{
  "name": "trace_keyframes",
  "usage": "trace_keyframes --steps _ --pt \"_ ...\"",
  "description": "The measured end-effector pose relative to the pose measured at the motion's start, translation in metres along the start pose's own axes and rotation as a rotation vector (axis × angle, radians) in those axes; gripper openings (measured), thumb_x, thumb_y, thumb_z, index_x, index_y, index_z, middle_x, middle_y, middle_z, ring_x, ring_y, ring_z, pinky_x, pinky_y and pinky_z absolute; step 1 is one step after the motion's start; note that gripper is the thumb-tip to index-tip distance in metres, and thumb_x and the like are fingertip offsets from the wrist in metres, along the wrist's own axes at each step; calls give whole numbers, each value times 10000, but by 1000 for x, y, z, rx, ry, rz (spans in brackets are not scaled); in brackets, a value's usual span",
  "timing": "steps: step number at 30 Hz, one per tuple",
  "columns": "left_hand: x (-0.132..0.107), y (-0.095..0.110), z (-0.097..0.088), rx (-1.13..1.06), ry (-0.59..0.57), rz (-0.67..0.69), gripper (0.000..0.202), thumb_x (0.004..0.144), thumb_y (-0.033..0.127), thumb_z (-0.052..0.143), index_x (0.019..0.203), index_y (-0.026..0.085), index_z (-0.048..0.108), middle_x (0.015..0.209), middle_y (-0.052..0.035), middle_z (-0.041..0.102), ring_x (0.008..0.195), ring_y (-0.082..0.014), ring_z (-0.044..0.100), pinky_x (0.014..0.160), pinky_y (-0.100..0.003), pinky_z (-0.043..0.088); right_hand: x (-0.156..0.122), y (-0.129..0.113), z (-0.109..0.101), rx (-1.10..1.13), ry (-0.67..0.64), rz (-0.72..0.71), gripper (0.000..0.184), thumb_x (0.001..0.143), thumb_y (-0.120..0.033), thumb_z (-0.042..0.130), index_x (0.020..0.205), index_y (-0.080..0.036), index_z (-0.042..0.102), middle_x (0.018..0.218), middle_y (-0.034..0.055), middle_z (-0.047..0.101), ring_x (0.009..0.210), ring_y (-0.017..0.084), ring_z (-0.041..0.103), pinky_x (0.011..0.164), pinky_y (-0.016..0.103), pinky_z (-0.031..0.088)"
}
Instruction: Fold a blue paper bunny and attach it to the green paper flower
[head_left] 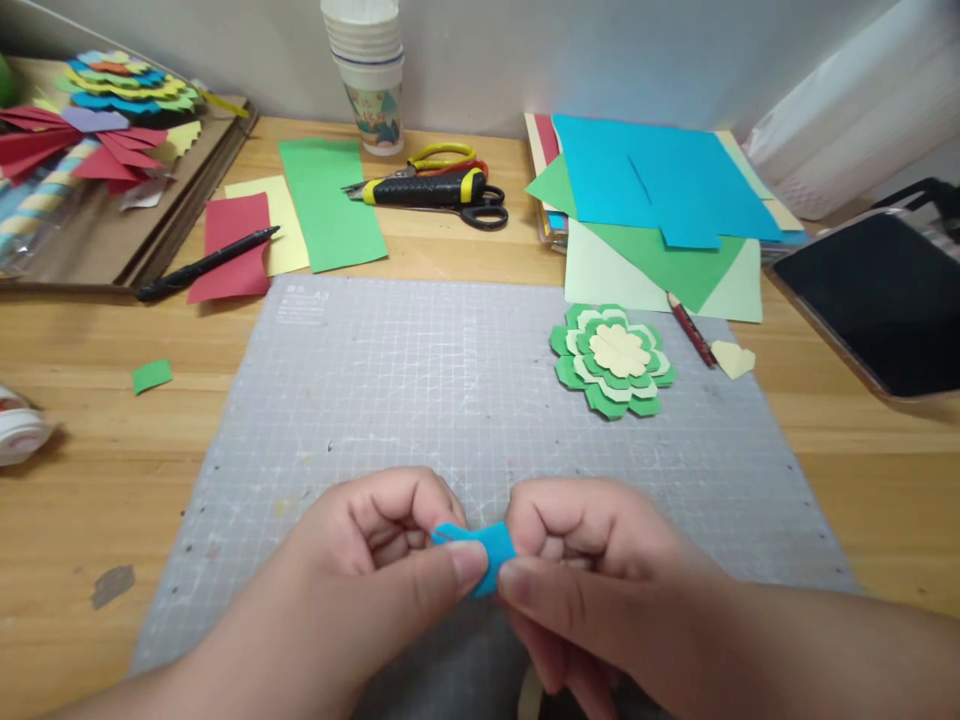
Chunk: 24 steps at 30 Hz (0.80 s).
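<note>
A small piece of blue paper (pixel 491 550) is pinched between both hands above the near part of the grey cutting mat (pixel 420 400). My left hand (pixel 397 550) holds its left side, thumb lying on top and fingers curled behind. On the right edge, my right hand (pixel 592 550) grips it between thumb and curled index finger. One corner of the paper juts out past the left thumb; part of it is hidden by the fingers. Beyond the right hand, a layered green and cream paper flower (pixel 619 352) lies on the mat.
A pencil (pixel 691 330) and cream paper heart (pixel 733 359) lie near stacked coloured paper (pixel 607 170). At the back are scissors (pixel 480 205), a utility knife (pixel 424 187) and paper cups (pixel 373 95). A black pen (pixel 210 264) rests left; a tablet (pixel 885 300) sits right.
</note>
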<state>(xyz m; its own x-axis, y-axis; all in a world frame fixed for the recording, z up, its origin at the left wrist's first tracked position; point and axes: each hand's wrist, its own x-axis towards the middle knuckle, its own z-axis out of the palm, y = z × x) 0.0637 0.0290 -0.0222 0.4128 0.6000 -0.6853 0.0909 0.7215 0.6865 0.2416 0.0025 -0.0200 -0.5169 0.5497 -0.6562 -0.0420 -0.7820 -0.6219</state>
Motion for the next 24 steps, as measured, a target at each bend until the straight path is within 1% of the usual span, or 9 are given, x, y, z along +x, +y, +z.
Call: trace_keyframes --steps 3,10,12,15,18,21,24 --pt "1 1 -2 -27 23 10 320 625 349 767 578 171 505 575 45 498 554 -74 400 507 -172 315 5 1 -2 88 -26 2 337 786 -465 638 717 -191 455 509 -65 552 324 23 434 316 101 290" --pt "4 4 -1 -73 -2 35 294 639 322 767 571 165 527 564 40 554 537 -66 456 515 -170 347 10 4 -5 175 -76 -63 303 791 -455 606 751 -177 495 546 -48 577 340 36 488 336 115 321" --pt "5 4 -2 -63 23 52 306 617 326 770 551 164 519 540 47 537 501 -56 424 488 -169 331 10 3 -4 152 -40 -75 298 779 -453 602 743 -175 502 549 -49 569 345 40 486 343 128 330" --pt "6 4 -2 -26 60 77 309 600 324 758 527 167 503 500 63 486 460 -44 356 450 -167 294 9 0 -2 44 60 -79 269 755 -407 617 708 -176 487 555 -55 558 356 31 470 366 138 336" --pt "6 4 -1 5 59 68 295 604 317 742 544 167 496 526 58 490 489 -52 376 464 -164 297 8 -1 0 -15 97 -58 217 753 -348 599 690 -182 475 550 -60 551 360 27 459 371 136 318" --pt "4 3 1 32 35 17 303 607 328 731 559 168 478 556 46 492 533 -68 402 488 -170 304 7 -1 1 -11 106 -46 179 722 -310 581 658 -187 469 508 -70 526 334 19 411 342 126 297" --pt "0 0 0 50 -58 -44 269 671 327 698 608 171 488 563 50 475 525 -63 363 481 -171 277 6 -1 1 7 102 -24 150 680 -274 585 633 -192 469 453 -88 493 288 4 326 291 109 235"
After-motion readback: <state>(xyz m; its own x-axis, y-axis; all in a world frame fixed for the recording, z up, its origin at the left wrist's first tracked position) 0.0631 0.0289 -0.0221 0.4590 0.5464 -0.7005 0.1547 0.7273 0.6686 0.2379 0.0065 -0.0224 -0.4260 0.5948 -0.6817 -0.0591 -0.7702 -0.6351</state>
